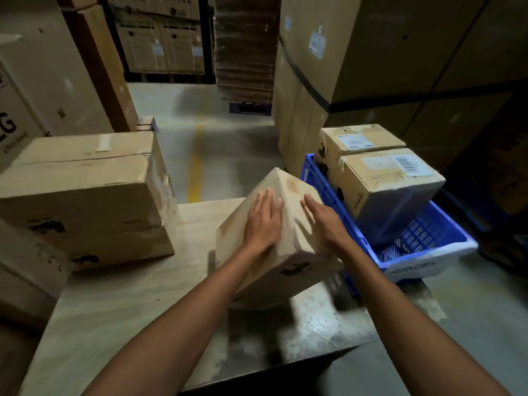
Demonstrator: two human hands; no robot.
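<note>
A brown cardboard box (291,252) stands tilted on one edge on the wooden table (120,310), a corner pointing away from me. My left hand (264,221) lies flat on its upper left face with straight fingers. My right hand (325,221) presses flat against its upper right face. Both hands touch the box without curling round it. The box is slightly blurred.
A large taped carton (85,195) sits on the table's left. A blue plastic crate (428,244) at the right holds two smaller cartons (391,181). Tall stacked cartons (371,52) rise behind; a grey floor with a yellow line (197,164) lies ahead.
</note>
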